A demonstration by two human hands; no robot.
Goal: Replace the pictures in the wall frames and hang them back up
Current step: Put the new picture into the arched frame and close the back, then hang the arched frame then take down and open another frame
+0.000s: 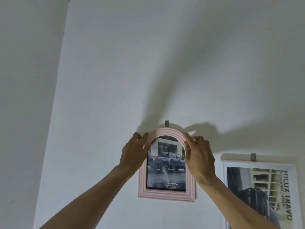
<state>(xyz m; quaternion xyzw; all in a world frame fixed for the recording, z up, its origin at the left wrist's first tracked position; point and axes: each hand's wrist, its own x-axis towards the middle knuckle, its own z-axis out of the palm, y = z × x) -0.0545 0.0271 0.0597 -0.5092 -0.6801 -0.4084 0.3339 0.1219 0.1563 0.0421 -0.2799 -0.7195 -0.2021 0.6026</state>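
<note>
**A pale wall, a corner and two specks**

A white wall (181, 55) fills nearly the whole view, matt and plain. Along its left edge it meets a second wall (24, 96) at a corner line (56, 104) that leans rightward towards the top. Two small dark specks sit on that line, one (68, 0) at the very top edge and another (63, 32) a little below it (whether nails or holes cannot be told). Soft grey shadows (165, 90) spread across the upper middle of the white wall, fanning out towards its top right corner.
</note>
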